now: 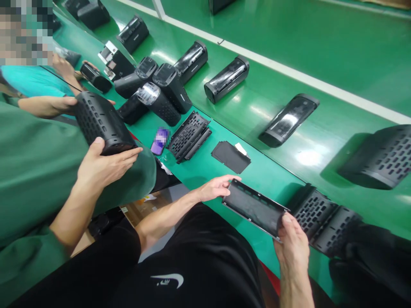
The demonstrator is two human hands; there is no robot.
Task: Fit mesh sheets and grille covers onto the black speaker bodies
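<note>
Between my two hands is a black plastic speaker grille panel (253, 208), its hollow inner side facing up and a dark sheet lying inside. My left hand (215, 188) is closed on its far left end, thumb over the edge. At the right end my right hand (293, 235) grips the panel's short side. Just beyond it on the green bench lies a small stack of black sheets (229, 157) with a white piece on top. More perforated grille panels (313, 216) rest beside my right hand, and another stack of grille panels (189, 136) sits farther left.
At my left a person in green holds a black speaker housing (101, 122). Several speaker housings (165, 85) crowd the bench beyond a purple phone (159, 141). More speaker bodies (289, 119) stand along the green surface behind, and a large one (382, 156) is at right.
</note>
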